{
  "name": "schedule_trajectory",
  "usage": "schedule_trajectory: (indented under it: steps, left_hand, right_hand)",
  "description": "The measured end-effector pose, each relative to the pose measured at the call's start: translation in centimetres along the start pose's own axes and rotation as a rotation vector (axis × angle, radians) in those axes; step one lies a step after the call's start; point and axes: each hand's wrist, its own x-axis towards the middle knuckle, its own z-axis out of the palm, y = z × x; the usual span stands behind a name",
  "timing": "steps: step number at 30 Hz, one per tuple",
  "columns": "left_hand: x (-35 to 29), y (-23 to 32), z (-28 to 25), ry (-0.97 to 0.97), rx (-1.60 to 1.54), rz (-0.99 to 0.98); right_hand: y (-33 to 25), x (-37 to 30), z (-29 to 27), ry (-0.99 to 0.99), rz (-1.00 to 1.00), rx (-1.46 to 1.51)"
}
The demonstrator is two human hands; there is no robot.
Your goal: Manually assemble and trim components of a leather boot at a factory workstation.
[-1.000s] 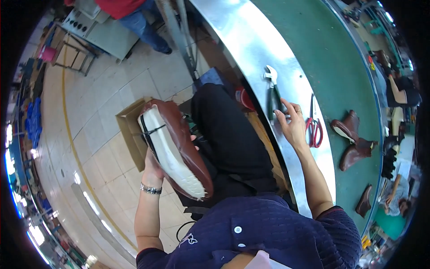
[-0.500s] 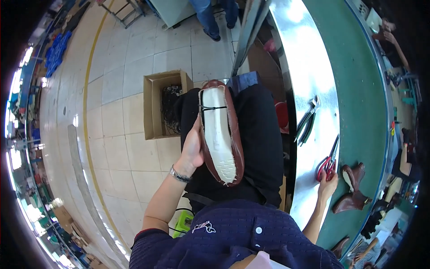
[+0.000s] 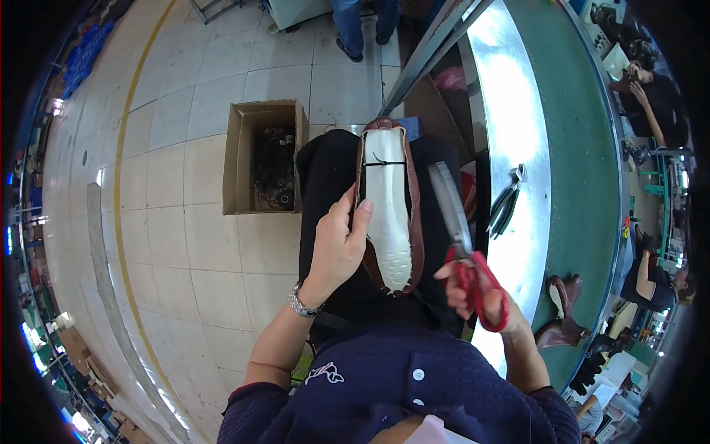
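Across my lap lies a brown leather shoe upper (image 3: pixel 418 248) with its underside up, showing a white insole (image 3: pixel 387 211) and a black tie strapped across it near the far end. My left hand (image 3: pixel 336 240) grips the upper's left side, thumb on the insole edge. Just right of it, my right hand (image 3: pixel 481 300) holds red-handled scissors (image 3: pixel 462 251) by the loops. The blades point away from me and look closed, though motion blurs them a little.
A cardboard box (image 3: pixel 231 166) with dark scraps stands on the floor at left. Green-handled pliers (image 3: pixel 506 203) lie on the metal bench edge (image 3: pixel 510 96). Brown boots (image 3: pixel 562 325) rest on the green surface (image 3: pixel 592 185). A metal post (image 3: pixel 425 63) rises ahead; co-workers sit at far right.
My right hand has picked the scissors up off the metal bench and brought them left beside the shoe upper. The upper has shifted slightly right and stands straighter; my left thumb now lies on the insole.
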Motion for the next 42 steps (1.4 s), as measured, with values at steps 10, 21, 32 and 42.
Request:
schedule_trajectory:
  steps: [10,21,32,42]
  left_hand:
    - [0.3,-0.1,-1.1,-0.109,-0.015,-0.011]
    - [5.1,2.0,1.1,0.342,0.582,0.691]
    - [3.6,0.9,1.9,0.474,0.151,0.496]
    - [3.9,-0.2,2.5,0.647,0.442,0.673]
  right_hand:
    - [0.5,4.8,4.0,0.121,0.083,-0.111]
    - [3.2,0.6,-1.9,0.683,-0.424,-0.398]
    - [17.4,-8.1,-20.2,1.641,-0.016,-0.968]
    - [9.8,1.8,-16.9,1.481,-0.320,-1.103]
